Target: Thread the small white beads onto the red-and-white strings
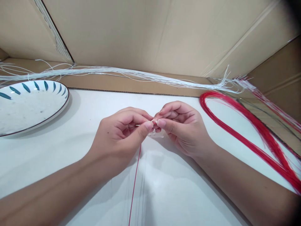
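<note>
Pinching a tiny pale piece (154,121) between closed thumbs and fingertips, the left hand (124,128) and right hand (185,128) meet over the white table (178,194), likely to steady it, a red bundle (263,135) lying aside, seemingly to leave them room.

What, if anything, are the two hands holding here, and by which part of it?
The left hand and right hand pinch a small pale piece at their fingertips; it is too covered to tell by which part.

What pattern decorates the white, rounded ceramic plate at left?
Dark teal, leaf-like strokes inside a dark brown rim; it shows best in the head view.
</note>
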`<state>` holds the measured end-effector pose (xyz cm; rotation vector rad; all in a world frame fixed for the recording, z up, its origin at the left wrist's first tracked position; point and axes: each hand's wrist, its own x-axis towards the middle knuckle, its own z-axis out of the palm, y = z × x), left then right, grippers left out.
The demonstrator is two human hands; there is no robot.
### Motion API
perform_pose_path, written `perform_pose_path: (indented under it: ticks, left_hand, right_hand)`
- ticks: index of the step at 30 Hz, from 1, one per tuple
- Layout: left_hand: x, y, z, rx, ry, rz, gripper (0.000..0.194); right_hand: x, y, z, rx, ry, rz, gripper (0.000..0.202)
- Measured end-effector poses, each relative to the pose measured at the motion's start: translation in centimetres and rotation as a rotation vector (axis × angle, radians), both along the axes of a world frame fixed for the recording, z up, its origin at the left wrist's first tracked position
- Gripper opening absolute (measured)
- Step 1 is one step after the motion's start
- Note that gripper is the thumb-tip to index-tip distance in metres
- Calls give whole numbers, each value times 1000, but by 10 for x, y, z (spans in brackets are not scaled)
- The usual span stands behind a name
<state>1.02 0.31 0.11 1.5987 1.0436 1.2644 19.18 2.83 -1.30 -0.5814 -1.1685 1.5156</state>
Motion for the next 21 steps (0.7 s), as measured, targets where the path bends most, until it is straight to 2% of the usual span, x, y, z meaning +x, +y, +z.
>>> perform_pose_path:
  ticks: [6, 13, 16, 19, 21]
  left_hand:
    - [1, 1, 0, 21, 16, 7, 12]
    - [1, 0, -1, 117, 142, 53, 17]
    - [1, 0, -2, 49, 47, 21, 14]
    - [0, 1, -1, -63, -120, -36, 13]
    - [-1, 0, 0, -70, -134, -46, 17]
  right_hand:
    - [-2, -1, 0, 11, -20, -26, 17]
    - [-8, -9, 2, 88, -118, -165, 21]
    - [-6, -6, 1, 48, -63, -111, 19]
    - [-1, 0, 1, -36, 5, 1, 18]
    - [1, 2, 1, -76, 27, 85, 17]
